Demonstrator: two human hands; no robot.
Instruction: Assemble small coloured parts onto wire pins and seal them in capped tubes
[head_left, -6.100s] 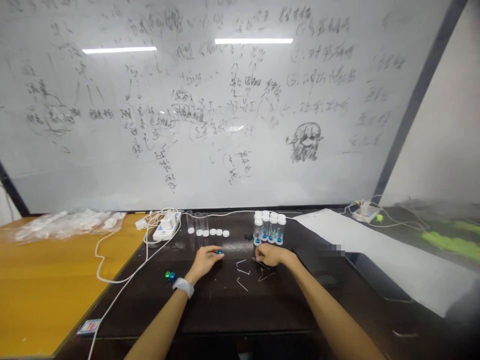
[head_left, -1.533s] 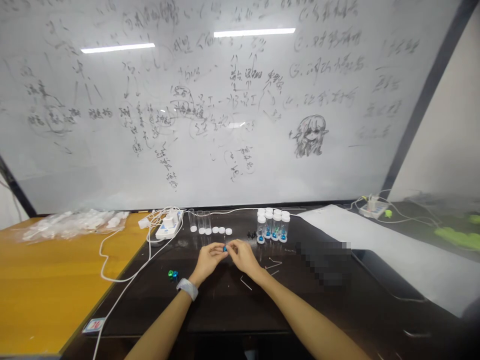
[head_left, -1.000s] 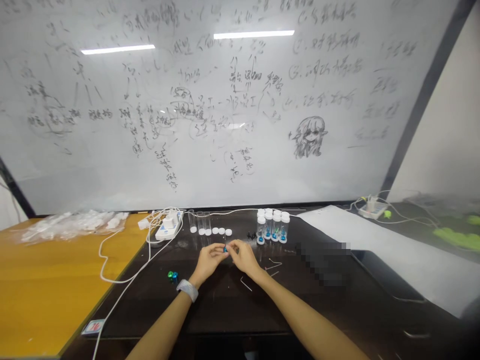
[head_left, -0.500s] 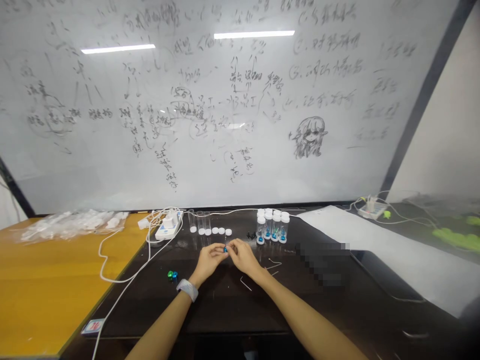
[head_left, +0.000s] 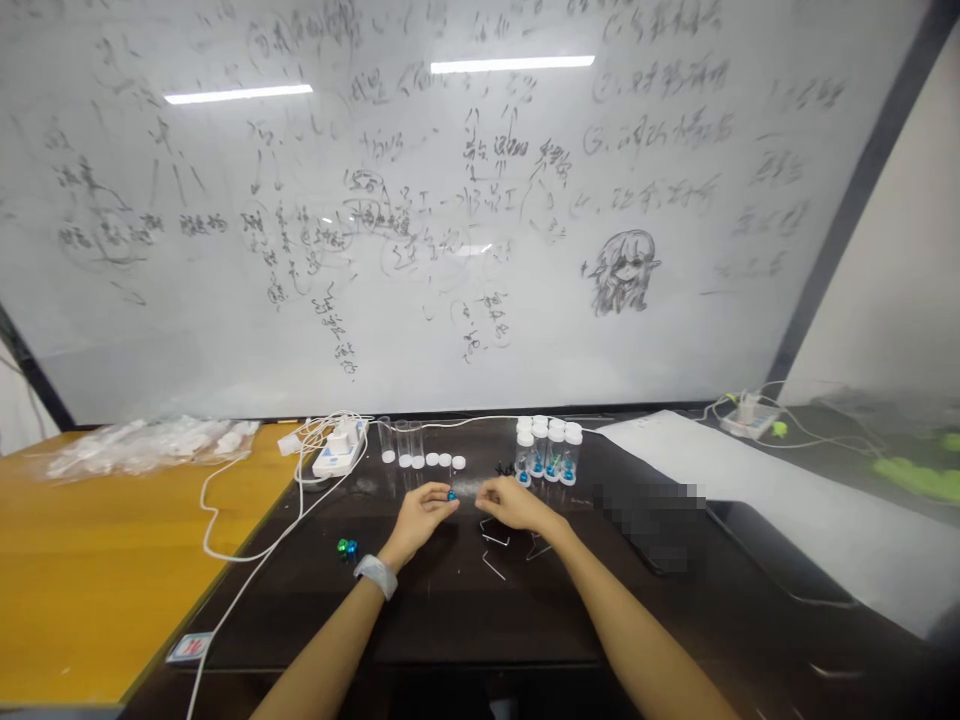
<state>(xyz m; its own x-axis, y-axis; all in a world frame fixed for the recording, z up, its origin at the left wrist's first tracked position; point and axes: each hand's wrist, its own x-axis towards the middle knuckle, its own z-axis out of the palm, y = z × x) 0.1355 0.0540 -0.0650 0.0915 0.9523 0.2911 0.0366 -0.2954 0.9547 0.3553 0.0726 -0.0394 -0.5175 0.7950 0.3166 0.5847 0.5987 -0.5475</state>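
Note:
My left hand (head_left: 422, 516) pinches a small shiny blue ball (head_left: 452, 495) between thumb and fingertips, and a thin upright line shows just above it. To its right, apart from the ball, my right hand (head_left: 513, 503) has its thumb and fingers drawn together; whatever is between them is too small to make out. Bent thin metal rods (head_left: 493, 566) lie on the dark table just below the right hand. Small black pieces (head_left: 504, 468) are behind it. A green ball (head_left: 343, 546) and another blue ball (head_left: 352, 547) rest left of my left wrist.
Capped clear tubes (head_left: 553, 452) holding blue and green pieces stand at the back right. Open tubes (head_left: 410, 446) and white caps (head_left: 445, 461) are at the back middle. A power strip (head_left: 339, 448) with white cables sits left; a phone (head_left: 776, 550) lies right.
My right hand has moved away from the blue ball, to the right. The left hand keeps the ball in nearly the same place. A bent rod formerly hidden by the right arm now shows.

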